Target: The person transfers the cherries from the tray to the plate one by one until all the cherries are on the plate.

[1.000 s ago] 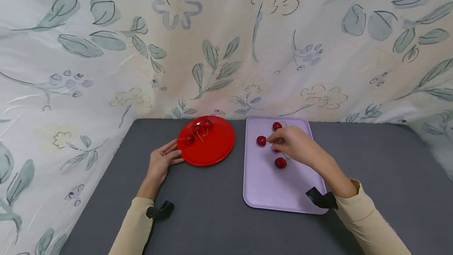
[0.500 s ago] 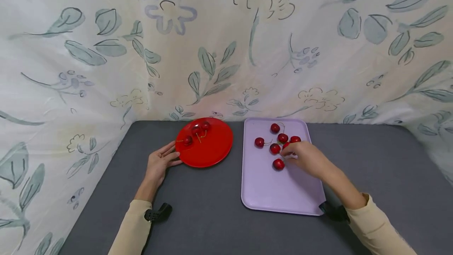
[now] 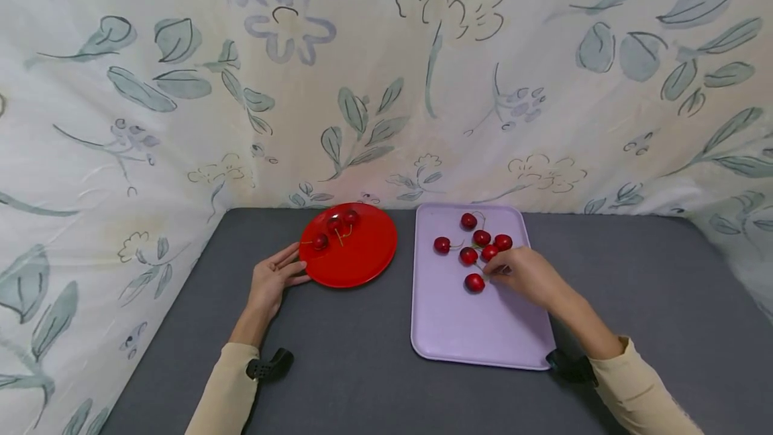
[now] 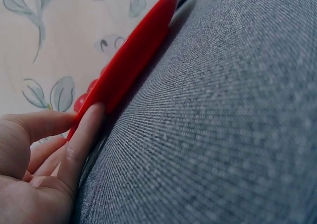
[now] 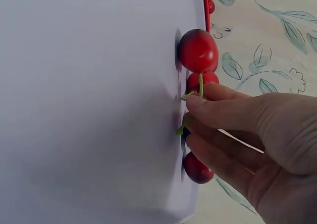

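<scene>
My left hand (image 3: 270,284) holds the left rim of a red plate (image 3: 362,264), thumb and fingers on opposite faces of it in the left wrist view. Three cherries with stems, one a dark red cherry (image 3: 320,242), lie on the plate's far left part. Over the lilac tray (image 3: 477,331), my right hand (image 3: 525,277) pinches the green stem (image 5: 200,85) of the nearest cherry (image 3: 474,282) between thumb and index finger. That cherry appears to rest on the tray. Several more cherries lie just beyond, including a leftmost cherry (image 3: 442,245) and one cherry (image 3: 502,242) beside my knuckles.
Plate and tray stand apart on a dark grey tabletop (image 3: 362,368), both near its back edge. A floral-patterned cloth (image 3: 374,86) hangs behind and along the left side. Dark camera straps circle both wrists.
My right hand has drawn back to the right and towards me, uncovering several cherries, and now pinches the nearest one's stem. The left hand stays at the plate.
</scene>
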